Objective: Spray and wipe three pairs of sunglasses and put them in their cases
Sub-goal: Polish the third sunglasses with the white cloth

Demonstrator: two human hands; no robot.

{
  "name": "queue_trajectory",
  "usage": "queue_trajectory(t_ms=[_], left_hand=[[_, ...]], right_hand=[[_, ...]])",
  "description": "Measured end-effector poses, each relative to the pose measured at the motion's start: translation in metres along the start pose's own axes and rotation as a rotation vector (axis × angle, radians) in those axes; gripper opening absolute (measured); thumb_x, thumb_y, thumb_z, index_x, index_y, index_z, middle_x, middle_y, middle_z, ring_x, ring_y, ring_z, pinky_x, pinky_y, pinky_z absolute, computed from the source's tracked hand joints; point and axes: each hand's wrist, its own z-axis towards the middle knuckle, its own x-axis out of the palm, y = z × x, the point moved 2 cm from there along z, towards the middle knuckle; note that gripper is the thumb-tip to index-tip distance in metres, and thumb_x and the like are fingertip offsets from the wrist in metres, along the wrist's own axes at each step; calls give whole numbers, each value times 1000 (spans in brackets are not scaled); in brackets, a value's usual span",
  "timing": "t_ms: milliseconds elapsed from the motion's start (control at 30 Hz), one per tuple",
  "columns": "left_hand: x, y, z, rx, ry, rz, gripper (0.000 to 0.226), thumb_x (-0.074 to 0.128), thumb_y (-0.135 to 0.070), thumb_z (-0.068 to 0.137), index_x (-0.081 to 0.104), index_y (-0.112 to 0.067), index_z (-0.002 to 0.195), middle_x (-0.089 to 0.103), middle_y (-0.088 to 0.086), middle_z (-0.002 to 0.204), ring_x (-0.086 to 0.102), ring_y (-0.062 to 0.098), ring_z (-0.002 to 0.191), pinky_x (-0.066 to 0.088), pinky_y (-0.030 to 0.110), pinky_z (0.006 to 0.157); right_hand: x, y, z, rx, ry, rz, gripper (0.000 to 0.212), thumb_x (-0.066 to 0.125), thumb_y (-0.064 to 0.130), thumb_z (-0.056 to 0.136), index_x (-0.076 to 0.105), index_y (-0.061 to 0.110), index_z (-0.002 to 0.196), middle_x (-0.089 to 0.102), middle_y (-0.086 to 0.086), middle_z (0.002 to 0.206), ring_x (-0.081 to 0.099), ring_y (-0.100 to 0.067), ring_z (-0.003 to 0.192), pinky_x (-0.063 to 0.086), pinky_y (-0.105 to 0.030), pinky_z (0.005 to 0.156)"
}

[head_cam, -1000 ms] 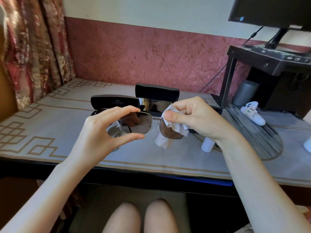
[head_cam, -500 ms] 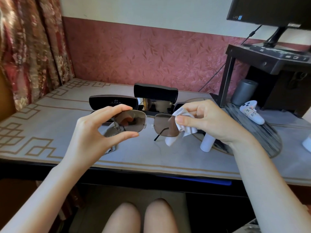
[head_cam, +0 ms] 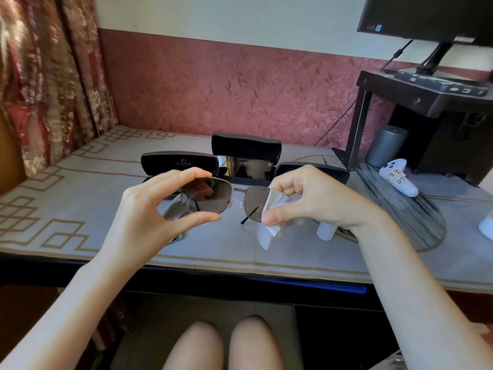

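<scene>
A black monitor riser (head_cam: pixel 426 102) stood on the patterned tablecloth (head_cam: pixel 53 209). Under the riser sat a grey cylinder (head_cam: pixel 384 148), just before it lay a white controller (head_cam: pixel 400 180), and far to its left hung floral curtains (head_cam: pixel 40 76).

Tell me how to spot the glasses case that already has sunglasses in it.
Find the table with the gold-line cloth by the red wall. Near its middle stand three black cases; take the middle case, set farthest back. It alone shows mirrored sunglasses inside, and its lid rises higher than the left case and the right case.
</scene>
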Motion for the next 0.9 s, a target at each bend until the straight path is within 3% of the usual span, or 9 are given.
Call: queue_trajectory(t_ms=[100,200,367,500,600,733,900], left_hand=[[1,0,1,18,16,23,56,70,-48,70,64,-18,116,69,-5,97,61,2,93,42,9,82],[3,1,1,29,23,41,57,71,-48,70,64,-16,117,70,-2,98,63,9,91,48,21,86],[1,3,-2,9,9,12,55,71,-49,68,62,-22,116,66,-12,102,59,-3,95,39,3,84],[2,3,-2,19,6,-16,54,71,-48,69,62,-24,116,68,-11,96,60,-1,93,39,4,81],[0,5,0,22,-2,-7,56,71,-48,69,63,-20,116,70,-4,98,62,5,92,45,12,84],[-2,5,1,22,-3,-5,55,71,-47,69,63,-17,115,66,-10,101,57,-7,94,38,4,86],[0,4,1,10,0,-7,55,70,-47,69,64,-16,115,67,-10,100,57,-8,94,38,3,84]], right_hand=[[6,6,5,-34,-34,27,16,81,15,73,69,20,65,70,-3,66,62,-8,60,46,-20,61],[15,7,11,-54,-56,22,10,82,15,73,71,15,72,70,2,68,62,-6,66,46,-18,67],[15,7,8,-58,-27,-18,14,81,12,75,71,5,80,69,-2,72,61,-8,68,47,-22,71],[6,3,3,-34,28,-68,24,81,17,76,68,0,87,65,-19,78,57,-14,69,43,-29,67],[-4,-1,-1,-4,53,-88,18,80,17,77,68,5,84,64,-8,77,56,-13,70,42,-26,65],[-15,-5,-5,10,60,-59,19,78,18,76,67,5,84,64,-3,75,57,-14,70,43,-24,66],[-13,-4,-3,13,49,-60,12,79,12,77,68,6,77,67,-2,71,58,-12,68,43,-26,66]])
